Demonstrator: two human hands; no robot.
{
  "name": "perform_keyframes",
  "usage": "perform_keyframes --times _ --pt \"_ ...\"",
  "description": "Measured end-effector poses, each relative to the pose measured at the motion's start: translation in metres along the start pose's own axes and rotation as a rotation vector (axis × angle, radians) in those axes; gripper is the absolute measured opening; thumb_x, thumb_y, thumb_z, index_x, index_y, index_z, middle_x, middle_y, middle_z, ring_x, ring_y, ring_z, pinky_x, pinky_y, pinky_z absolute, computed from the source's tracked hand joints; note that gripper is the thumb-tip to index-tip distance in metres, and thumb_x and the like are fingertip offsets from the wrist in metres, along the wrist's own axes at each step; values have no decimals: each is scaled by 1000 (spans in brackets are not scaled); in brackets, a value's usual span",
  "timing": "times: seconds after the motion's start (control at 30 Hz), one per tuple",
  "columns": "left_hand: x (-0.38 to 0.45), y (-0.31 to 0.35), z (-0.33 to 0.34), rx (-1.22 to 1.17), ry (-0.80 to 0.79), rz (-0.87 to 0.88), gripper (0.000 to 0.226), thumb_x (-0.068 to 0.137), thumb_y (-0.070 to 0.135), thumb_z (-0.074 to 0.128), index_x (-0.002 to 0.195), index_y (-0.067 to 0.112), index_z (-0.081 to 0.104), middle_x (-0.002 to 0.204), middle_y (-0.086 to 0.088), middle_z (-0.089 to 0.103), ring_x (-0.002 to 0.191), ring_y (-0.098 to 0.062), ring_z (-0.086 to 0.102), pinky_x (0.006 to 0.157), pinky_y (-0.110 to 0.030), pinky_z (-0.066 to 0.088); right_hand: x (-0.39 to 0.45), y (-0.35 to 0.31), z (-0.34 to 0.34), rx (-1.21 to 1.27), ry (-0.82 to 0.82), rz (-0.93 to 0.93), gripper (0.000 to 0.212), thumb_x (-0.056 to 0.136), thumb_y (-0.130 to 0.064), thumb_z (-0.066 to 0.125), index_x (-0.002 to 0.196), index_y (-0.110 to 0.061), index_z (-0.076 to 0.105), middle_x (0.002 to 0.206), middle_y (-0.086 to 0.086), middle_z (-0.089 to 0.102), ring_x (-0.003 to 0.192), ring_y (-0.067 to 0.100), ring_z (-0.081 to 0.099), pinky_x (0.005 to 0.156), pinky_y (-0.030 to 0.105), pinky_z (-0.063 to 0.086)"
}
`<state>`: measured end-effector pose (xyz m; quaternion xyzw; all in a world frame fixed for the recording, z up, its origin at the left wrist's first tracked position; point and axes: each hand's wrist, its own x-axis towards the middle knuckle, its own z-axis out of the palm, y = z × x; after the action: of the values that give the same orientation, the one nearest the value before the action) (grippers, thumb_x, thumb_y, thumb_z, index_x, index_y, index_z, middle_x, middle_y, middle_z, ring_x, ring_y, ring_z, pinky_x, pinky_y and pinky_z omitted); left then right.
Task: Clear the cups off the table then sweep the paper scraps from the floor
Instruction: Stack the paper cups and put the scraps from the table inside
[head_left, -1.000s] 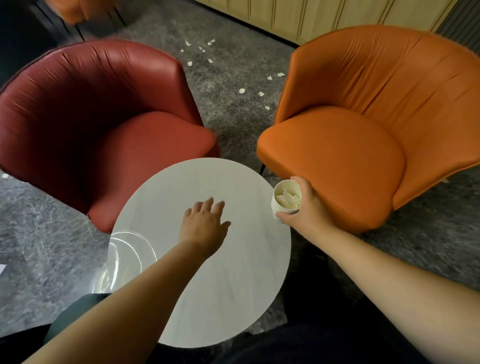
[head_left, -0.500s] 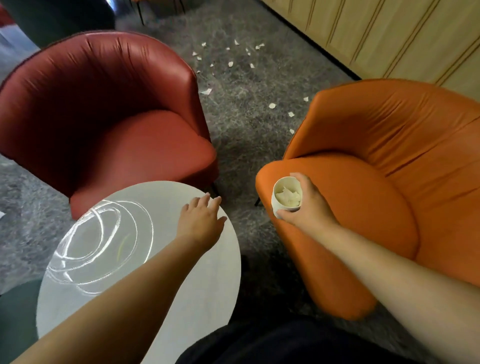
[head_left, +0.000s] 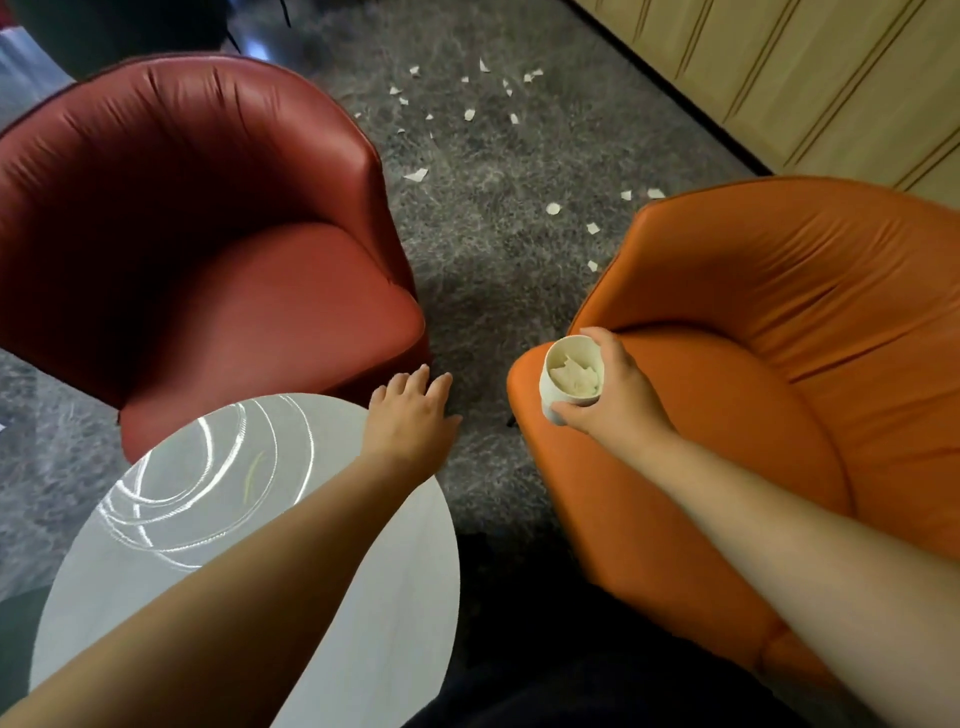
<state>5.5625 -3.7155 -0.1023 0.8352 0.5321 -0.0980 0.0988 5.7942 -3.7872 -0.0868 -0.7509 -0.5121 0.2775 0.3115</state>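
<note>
My right hand grips a white paper cup with crumpled paper inside, held over the front of the orange chair's seat. My left hand hovers flat with straight fingers over the far right edge of the round white table, holding nothing. No cup stands on the visible tabletop. Several white paper scraps lie scattered on the grey carpet between and behind the two chairs.
A dark red armchair stands beyond the table on the left. An orange armchair fills the right. A strip of grey carpet runs between them toward a wooden panelled wall at the back right.
The view has swung right and away from the table, which now sits lower left. Both hands moved off it; the right hand carried the cup over the orange chair.
</note>
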Motion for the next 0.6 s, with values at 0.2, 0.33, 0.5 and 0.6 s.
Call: perform_keyframes --times 0.2,0.33,0.5,0.6 --pt "71 23 -19 8 4 11 62 99 48 43 153 25 24 160 -7 24 144 -28 23 114 -43 23 59 10 -25 11 -24 -39 86 64 -20 86 137 -20 40 130 2 52 114 17 51 86 16 36" --pt "115 38 -31 -11 8 2 62 98 46 44 153 24 25 160 -7 24 144 -28 22 114 -43 23 102 18 -44 -19 -5 -73 86 64 -19 86 137 -15 40 129 7 52 115 20 50 83 11 31" --pt "157 51 -43 -36 24 -14 60 98 44 45 152 25 26 160 -8 23 144 -28 21 115 -43 23 144 24 -60 -38 10 -79 89 63 -19 87 138 -16 39 129 9 52 116 22 50 89 16 33" --pt "181 51 -54 -41 25 -6 60 98 44 45 152 25 26 160 -8 23 144 -29 21 114 -44 23 166 23 -65 -25 27 -78 89 61 -18 88 136 -16 41 128 7 53 114 20 51 86 13 32"
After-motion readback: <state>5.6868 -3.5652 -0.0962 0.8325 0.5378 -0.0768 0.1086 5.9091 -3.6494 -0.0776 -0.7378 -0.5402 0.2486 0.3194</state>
